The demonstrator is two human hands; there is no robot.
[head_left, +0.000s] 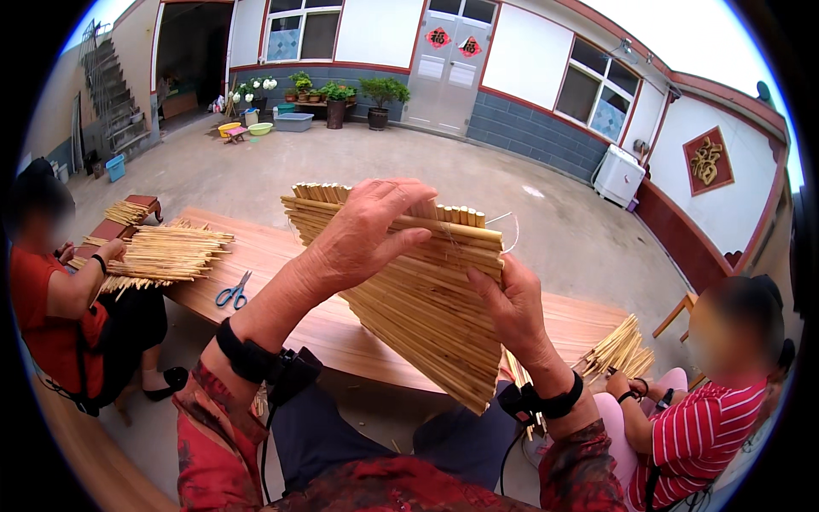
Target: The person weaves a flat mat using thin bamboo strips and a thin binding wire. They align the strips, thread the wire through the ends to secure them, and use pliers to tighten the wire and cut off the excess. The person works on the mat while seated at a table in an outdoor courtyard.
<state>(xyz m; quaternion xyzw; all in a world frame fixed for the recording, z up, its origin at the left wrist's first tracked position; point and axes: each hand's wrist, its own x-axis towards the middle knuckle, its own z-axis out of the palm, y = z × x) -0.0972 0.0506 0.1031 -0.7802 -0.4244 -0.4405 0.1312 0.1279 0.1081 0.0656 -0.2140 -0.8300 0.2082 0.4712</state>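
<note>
I hold up a tilted mat of straight straw-coloured sticks [418, 328] above the table. My left hand [380, 226] is closed over its upper edge, fingers reaching across the sticks there. My right hand [512, 299] grips the mat's right side, thumb on the front face. A thin pale cord [514, 230] loops out beside the upper right corner, just above my right hand. Short stick ends show in a row along the top behind the front layer. Blue-handled scissors [230, 293] lie on the wooden table [209, 273], to the left of my left forearm.
A co-worker in red [51, 316] sits at left with a stick mat [179, 252]; another in stripes [691, 427] sits at right beside loose sticks [614, 346]. Beyond the table lie concrete floor [554, 205], potted plants [380, 102], basins [260, 128] and a white appliance [616, 175].
</note>
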